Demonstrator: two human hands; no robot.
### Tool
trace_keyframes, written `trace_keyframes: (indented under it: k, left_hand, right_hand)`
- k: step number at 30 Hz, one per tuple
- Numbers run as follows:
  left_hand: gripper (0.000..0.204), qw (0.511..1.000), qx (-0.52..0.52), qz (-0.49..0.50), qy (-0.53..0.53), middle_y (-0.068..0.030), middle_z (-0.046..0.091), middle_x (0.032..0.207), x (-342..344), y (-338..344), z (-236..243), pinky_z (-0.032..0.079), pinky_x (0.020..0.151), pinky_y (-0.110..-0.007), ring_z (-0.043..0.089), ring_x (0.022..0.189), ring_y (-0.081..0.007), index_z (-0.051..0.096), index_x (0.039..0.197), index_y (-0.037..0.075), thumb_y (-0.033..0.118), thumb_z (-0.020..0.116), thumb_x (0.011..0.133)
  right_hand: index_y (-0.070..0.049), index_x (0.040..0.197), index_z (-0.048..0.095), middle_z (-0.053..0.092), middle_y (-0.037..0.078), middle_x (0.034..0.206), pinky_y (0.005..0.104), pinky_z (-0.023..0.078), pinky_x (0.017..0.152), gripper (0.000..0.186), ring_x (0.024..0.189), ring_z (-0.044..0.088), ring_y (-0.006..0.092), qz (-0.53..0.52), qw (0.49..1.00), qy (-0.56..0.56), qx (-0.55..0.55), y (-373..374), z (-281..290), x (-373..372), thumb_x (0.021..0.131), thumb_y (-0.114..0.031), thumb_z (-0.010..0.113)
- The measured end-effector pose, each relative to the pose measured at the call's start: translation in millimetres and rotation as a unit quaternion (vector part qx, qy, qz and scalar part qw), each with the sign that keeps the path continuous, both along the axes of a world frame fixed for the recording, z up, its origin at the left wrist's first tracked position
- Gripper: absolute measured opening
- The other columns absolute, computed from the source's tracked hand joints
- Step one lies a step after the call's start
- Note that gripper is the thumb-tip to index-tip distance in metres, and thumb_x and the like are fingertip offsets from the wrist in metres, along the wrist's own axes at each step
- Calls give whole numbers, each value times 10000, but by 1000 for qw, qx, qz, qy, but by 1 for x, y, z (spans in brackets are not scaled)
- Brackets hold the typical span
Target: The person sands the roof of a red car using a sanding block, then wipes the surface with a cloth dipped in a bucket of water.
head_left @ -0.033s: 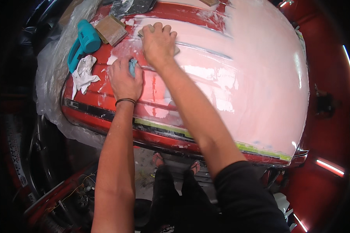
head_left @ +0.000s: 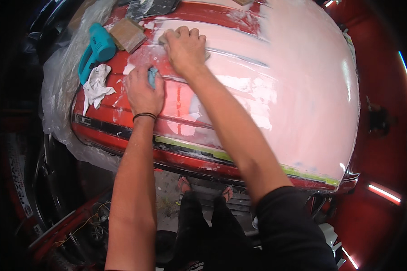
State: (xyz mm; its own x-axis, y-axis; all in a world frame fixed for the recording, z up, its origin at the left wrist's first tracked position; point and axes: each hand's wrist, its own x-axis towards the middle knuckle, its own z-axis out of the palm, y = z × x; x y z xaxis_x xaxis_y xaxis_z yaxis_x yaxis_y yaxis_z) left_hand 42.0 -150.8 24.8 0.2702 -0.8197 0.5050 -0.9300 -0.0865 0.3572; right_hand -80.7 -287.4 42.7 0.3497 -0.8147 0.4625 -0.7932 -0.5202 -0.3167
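While I look down from the head camera, my right hand (head_left: 185,47) lies palm down on the red car panel (head_left: 181,101), its fingers (head_left: 182,31) curled over a small sanding pad (head_left: 163,39) that shows only at the fingertips and under the far edge of the palm; the grip is closed on it, pressing it flat against the panel's pale, filler-coated upper part. My left hand (head_left: 142,90) rests on the same panel, nearer me than the right hand and to its left, with the fingers folded shut around a small blue cloth (head_left: 152,77) that peeks out beside the thumb. A dark band sits on that wrist.

Taking the panel as the landmark: most of its right side is covered in smooth pink filler (head_left: 303,90), while the left part shows red paint with white smears. Along its near edge runs a strip of yellow-green masking tape (head_left: 199,151). On its far left corner lie a teal power tool (head_left: 97,49), a crumpled white rag (head_left: 96,86) just beside it, and a brown sanding block (head_left: 127,34) touching the tool's far side. Clear plastic sheeting (head_left: 59,95) hangs off the panel's left edge. Below the near edge I see my own feet in sandals (head_left: 203,189) on the floor.
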Motion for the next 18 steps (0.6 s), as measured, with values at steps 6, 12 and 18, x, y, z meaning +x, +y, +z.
trace_keyframes:
  k: [6,12,18]
  left_hand:
    - [397,1000,-12,14,4,-193,682,1313,14,3,5,455,1152,-566,615,1254,-426,709,1335,89,267,752,983]
    - [402,999,-28,26,0,-194,663,1333,6,2,7,442,1182,-562,601,1286,-411,711,1335,93,276,750,980]
    - [384,1000,-18,19,-11,-189,693,1290,6,-1,3,467,1141,-545,623,1266,-427,714,1349,105,269,734,1002]
  right_hand:
    - [-243,1476,736,712,171,1483,569,448,1202,438,1398,627,402,-112,993,39,6,26,-14,-269,1038,-255,739]
    - [-187,1476,734,729,133,1437,560,481,1166,415,1368,640,393,-303,949,72,43,63,-3,-339,1065,-237,714]
    - [-228,1414,764,716,87,1457,543,496,1127,370,1274,651,384,145,989,28,-3,44,9,-128,1045,-259,753]
